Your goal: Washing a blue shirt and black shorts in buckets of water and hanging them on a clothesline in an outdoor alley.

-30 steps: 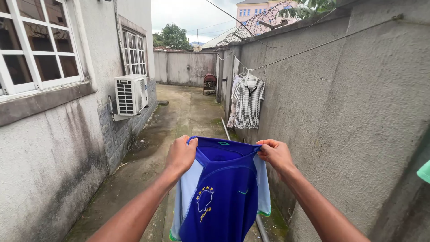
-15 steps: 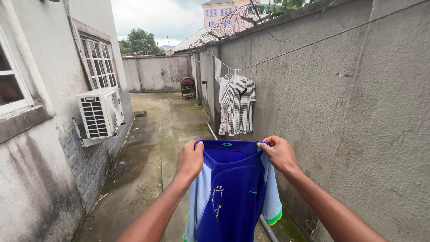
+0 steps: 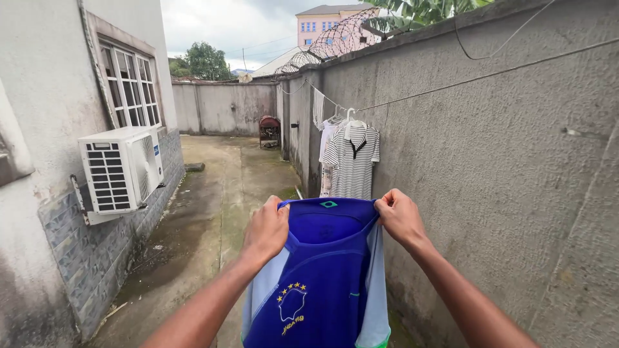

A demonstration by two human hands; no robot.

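Observation:
A blue sports jersey with pale blue sleeves and a yellow crest hangs in front of me, held up by its shoulders. My left hand grips the left shoulder. My right hand pinches the right shoulder near the collar. Just beyond the jersey, a black-and-white striped shirt hangs on a white hanger from a clothesline strung along the grey wall on the right. Other pale garments hang behind it.
I stand in a narrow concrete alley between a house wall on the left and a tall grey wall on the right. An air conditioner unit juts out at left. A rusty barrel-like object stands at the far end.
I have walked forward along the alley; the air conditioner unit and the striped shirt are closer. Both hands keep the same hold on the jersey.

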